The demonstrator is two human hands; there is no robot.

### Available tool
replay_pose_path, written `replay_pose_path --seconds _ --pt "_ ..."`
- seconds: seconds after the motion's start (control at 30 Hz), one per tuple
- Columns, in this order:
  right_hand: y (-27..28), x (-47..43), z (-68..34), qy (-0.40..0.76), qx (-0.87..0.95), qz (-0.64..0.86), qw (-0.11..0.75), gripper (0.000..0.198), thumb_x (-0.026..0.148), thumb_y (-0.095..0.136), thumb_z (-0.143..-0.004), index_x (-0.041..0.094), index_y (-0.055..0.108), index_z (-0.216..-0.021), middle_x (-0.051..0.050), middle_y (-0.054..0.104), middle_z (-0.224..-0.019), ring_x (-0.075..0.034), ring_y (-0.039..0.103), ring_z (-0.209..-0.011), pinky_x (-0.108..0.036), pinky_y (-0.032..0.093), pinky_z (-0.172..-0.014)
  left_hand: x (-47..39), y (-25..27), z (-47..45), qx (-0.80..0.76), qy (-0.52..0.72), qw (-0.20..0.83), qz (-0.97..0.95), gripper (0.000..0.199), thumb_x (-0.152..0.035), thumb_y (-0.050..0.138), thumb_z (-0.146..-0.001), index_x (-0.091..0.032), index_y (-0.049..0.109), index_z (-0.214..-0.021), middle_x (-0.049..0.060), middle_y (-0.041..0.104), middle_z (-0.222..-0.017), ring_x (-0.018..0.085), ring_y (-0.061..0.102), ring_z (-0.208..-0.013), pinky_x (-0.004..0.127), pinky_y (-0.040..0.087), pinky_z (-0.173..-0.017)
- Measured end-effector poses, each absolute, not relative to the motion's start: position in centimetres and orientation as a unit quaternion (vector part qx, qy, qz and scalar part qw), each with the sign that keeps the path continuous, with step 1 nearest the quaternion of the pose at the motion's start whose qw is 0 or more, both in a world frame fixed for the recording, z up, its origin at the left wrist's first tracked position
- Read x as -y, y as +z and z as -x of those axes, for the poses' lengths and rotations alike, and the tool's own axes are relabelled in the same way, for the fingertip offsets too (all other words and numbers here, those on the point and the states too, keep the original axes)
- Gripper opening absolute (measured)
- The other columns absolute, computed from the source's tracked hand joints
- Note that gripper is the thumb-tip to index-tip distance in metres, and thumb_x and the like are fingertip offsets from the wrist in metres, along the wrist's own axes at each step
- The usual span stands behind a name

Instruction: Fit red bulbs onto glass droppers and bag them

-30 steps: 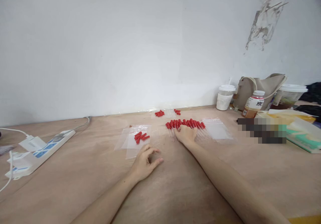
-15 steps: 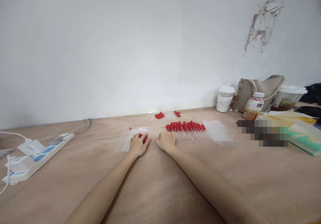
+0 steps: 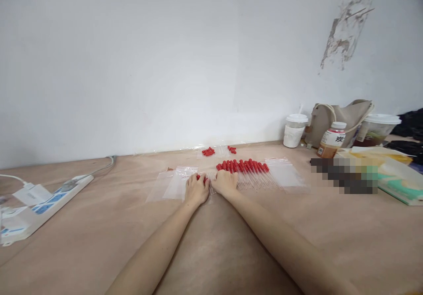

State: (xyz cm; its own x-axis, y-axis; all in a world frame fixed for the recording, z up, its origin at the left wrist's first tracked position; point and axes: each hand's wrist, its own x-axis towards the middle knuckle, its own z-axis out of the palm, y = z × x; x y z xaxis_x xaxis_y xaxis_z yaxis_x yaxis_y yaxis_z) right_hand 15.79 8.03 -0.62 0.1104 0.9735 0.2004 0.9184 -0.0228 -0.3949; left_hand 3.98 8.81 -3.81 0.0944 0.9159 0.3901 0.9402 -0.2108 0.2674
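Observation:
My left hand (image 3: 197, 190) is closed, with red rubber bulbs (image 3: 198, 177) showing at its fingers. Close beside it, my right hand (image 3: 225, 183) curls its fingers down over thin clear tubes (image 3: 210, 178); what it pinches is hidden. To the right lies a row of droppers (image 3: 246, 167), each with a red bulb at the far end and a clear stem toward me. Flat clear zip bags (image 3: 180, 184) lie left of my left hand. Behind my hands, more loose red bulbs (image 3: 208, 151) rest on clear plastic, with a smaller group (image 3: 231, 149) to their right.
Another clear zip bag (image 3: 286, 173) lies right of the droppers. A power strip (image 3: 71, 196) with plugs and cables is at the left. A white-lidded cup (image 3: 295, 132), a bottle (image 3: 331, 143), a bag (image 3: 348, 112) and a tissue pack (image 3: 396, 184) stand or lie right, along the wall.
My left hand has moved right, off the zip bags and up to the tubes beside my right hand, with red bulbs at its fingers. My right hand has shifted slightly right.

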Motion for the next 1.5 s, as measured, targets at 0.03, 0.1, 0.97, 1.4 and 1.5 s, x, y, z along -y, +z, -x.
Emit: replay_pose_path --seconds 0.03,0.1,0.97,1.4,1.5 --pt "-0.5 -8.1 -15.8 0.069 0.659 0.717 0.217 0.023 0.034 0.052 -0.069 0.017 0.065 -0.080 -0.011 0.066 -0.083 -0.023 0.059 -0.084 -0.037 0.030 -0.077 -8.8 -3.8 -4.1 0.627 -0.250 0.023 0.738 0.035 -0.037 0.038 -0.084 -0.019 0.054 -0.110 0.013 0.048 -0.114 0.028 0.040 -0.109 0.040 0.028 -0.091" --pt "-0.1 -8.3 -15.7 0.081 0.650 0.725 0.214 0.025 0.035 0.055 -0.067 0.016 0.065 -0.081 -0.012 0.066 -0.085 -0.024 0.059 -0.085 -0.037 0.030 -0.078 -8.8 -3.7 -4.0 0.623 -0.266 0.017 0.736 0.036 -0.036 0.039 -0.084 -0.017 0.051 -0.113 0.014 0.047 -0.115 0.028 0.039 -0.111 0.040 0.029 -0.091" --pt "-1.9 -1.5 -23.0 0.103 0.764 0.486 0.412 0.019 0.022 0.038 -0.082 0.016 0.055 -0.087 -0.004 0.061 -0.081 -0.013 0.054 -0.073 -0.023 0.039 -0.067 -1.5 -1.2 -2.6 0.431 -0.383 -0.155 0.802 0.009 -0.023 0.042 -0.084 -0.018 0.049 -0.085 0.001 0.057 -0.079 0.013 0.055 -0.073 0.024 0.044 -0.069" --pt "-3.0 1.1 -22.6 0.076 0.831 0.425 0.351 0.023 0.024 0.033 -0.087 0.020 0.055 -0.083 -0.001 0.062 -0.075 -0.013 0.052 -0.069 -0.029 0.032 -0.073 0.4 -2.8 -1.9 0.443 -0.360 -0.235 0.787 0.023 -0.031 0.041 -0.085 -0.018 0.059 -0.089 0.005 0.060 -0.080 0.017 0.054 -0.075 0.026 0.043 -0.068" --pt "-3.1 1.1 -22.6 0.066 0.839 0.418 0.341 0.023 0.023 0.032 -0.087 0.020 0.055 -0.085 -0.001 0.063 -0.078 -0.012 0.052 -0.068 -0.030 0.031 -0.075 0.6 -2.8 -2.0 0.440 -0.365 -0.242 0.784 0.022 -0.031 0.042 -0.085 -0.017 0.058 -0.088 0.004 0.060 -0.078 0.016 0.053 -0.070 0.025 0.042 -0.064"
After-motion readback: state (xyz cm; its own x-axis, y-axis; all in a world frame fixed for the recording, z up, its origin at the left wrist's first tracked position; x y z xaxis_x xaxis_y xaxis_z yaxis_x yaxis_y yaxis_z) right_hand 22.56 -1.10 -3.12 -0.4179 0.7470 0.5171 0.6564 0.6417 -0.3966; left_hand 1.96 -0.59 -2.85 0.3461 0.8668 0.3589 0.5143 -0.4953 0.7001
